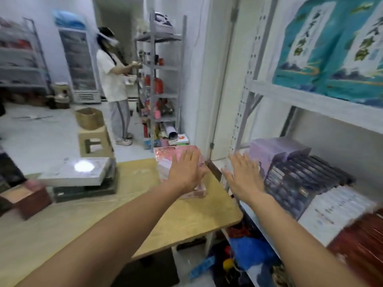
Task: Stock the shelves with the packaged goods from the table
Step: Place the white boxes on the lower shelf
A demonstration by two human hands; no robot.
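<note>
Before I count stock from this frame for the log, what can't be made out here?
Head view only:
- Pink boxes: partly hidden by the left hand; whether it touches them is unclear.
- Grey box: label washed out by glare.
- Teal bags: cut off by the top and right edges, print blurred.
- Red boxes: motion-blurred, cut off by the right edge.
- Shelf end behind the right hand: hidden.

Counted: one left hand (186,170), one right hand (244,177), one table (83,220), two teal bags (306,48), three racks (152,79), one stool (95,141) bearing one carton (89,118), one fridge (79,63), one person (113,79), one red box (27,199), one pale flat box (78,171); pink boxes (165,156) and dark packs (300,179) too blurred to tally
</note>
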